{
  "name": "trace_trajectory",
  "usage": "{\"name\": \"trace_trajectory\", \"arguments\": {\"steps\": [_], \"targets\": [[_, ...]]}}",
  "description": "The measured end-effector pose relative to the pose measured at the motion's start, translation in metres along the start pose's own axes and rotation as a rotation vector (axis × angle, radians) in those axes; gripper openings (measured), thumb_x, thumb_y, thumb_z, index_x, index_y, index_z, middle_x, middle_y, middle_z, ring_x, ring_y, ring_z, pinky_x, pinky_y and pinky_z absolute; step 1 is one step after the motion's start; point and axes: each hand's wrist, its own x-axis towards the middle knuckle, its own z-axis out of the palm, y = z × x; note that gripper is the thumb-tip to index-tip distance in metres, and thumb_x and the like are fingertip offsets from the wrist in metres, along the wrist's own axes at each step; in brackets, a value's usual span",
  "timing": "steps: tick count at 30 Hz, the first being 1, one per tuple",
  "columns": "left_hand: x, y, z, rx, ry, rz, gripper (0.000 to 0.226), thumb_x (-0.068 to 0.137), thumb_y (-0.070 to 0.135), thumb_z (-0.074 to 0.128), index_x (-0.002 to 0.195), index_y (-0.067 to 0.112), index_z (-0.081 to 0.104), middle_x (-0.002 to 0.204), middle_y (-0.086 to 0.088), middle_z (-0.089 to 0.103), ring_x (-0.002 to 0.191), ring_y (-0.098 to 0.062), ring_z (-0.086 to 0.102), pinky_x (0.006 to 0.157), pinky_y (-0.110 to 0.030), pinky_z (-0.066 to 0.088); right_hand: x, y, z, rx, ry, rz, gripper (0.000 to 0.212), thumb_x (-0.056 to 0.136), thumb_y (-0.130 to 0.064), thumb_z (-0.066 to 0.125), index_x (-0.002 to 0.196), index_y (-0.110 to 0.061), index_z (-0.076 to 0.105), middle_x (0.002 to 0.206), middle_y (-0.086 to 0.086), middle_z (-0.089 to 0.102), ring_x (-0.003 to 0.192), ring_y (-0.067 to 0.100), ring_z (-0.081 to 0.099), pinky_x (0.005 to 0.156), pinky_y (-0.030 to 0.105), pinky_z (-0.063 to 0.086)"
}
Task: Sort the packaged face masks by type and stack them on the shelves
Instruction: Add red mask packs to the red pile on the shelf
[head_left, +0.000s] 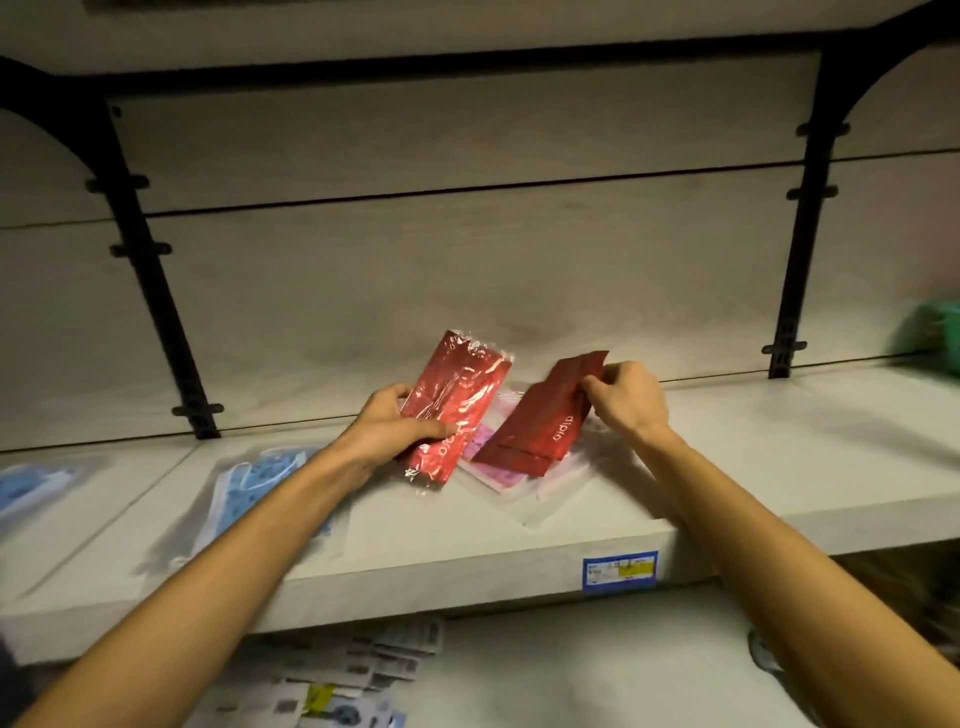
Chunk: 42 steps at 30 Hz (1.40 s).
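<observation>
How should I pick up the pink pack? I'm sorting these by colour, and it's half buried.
Probably by its near corner, coming from the shelf's front edge. The pink pack lies flat under the dark red pack that the right hand pinches; only its front part shows. Lift the red one away first, then pinch the exposed edge between thumb and finger, since a flat pouch offers no side to grasp.
</observation>
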Motion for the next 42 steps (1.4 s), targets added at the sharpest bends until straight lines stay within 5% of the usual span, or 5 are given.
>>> {"name": "trace_trajectory", "arguments": {"steps": [14, 18, 24, 30, 42], "targets": [[-0.065, -0.003, -0.056, -0.259, 0.138, 0.044, 0.01, 0.093, 0.016, 0.067, 0.102, 0.014, 0.07, 0.089, -0.005, 0.079, 0.079, -0.018, 0.073, 0.071, -0.033, 0.058, -0.058, -0.049, -0.01, 0.581, 0.335, -0.109, 0.021, 0.086, -0.032, 0.051, 0.079, -0.018, 0.064, 0.067, 0.001, 0.062, 0.063, 0.025, 0.056, 0.062, 0.043, 0.049], [-0.095, -0.003, -0.078, -0.29, 0.09, 0.053, 0.016, 0.093, 0.01, 0.067, 0.11, 0.011, 0.067, 0.103, -0.013, 0.076, 0.091, -0.026, 0.074, 0.084, -0.038, 0.06, -0.088, -0.056, 0.003, 0.594, 0.188, 0.046, 0.017, 0.076, -0.014, 0.058, 0.08, -0.001, 0.07, 0.077, 0.022, 0.073, 0.065, 0.031, 0.064, 0.064, 0.047, 0.054], [-0.145, -0.011, -0.098, -0.319, 0.086, 0.061, 0.017, 0.091, 0.012, 0.071, 0.105, 0.019, 0.069, 0.105, -0.002, 0.076, 0.1, -0.022, 0.071, 0.091, -0.042, 0.058, -0.158, -0.088, 0.02, 0.856, 0.207, -0.009, 0.012, 0.089, -0.009, 0.059, 0.081, -0.013, 0.067, 0.067, 0.001, 0.06, 0.059, 0.016, 0.051, 0.055, 0.029, 0.041], [-0.21, -0.039, -0.164, -0.24, 0.055, 0.125, 0.02, 0.089, 0.014, 0.073, 0.102, 0.028, 0.068, 0.091, 0.017, 0.077, 0.087, -0.002, 0.073, 0.068, -0.013, 0.055, -0.253, -0.184, 0.042, 1.026, 0.028, -0.232, 0.007, 0.078, -0.013, 0.057, 0.081, -0.015, 0.063, 0.071, 0.003, 0.057, 0.063, 0.017, 0.048, 0.055, 0.027, 0.039], [-0.336, -0.121, -0.365, -0.111, 0.346, -0.063, 0.015, 0.092, 0.009, 0.069, 0.103, 0.019, 0.073, 0.093, 0.006, 0.079, 0.088, -0.009, 0.075, 0.069, -0.017, 0.056, -0.422, -0.327, 0.204, 1.017, -0.484, -0.266, 0.016, 0.095, -0.009, 0.058, 0.107, -0.016, 0.067, 0.099, 0.009, 0.074, 0.085, 0.021, 0.072, 0.069, 0.031, 0.06]]}}
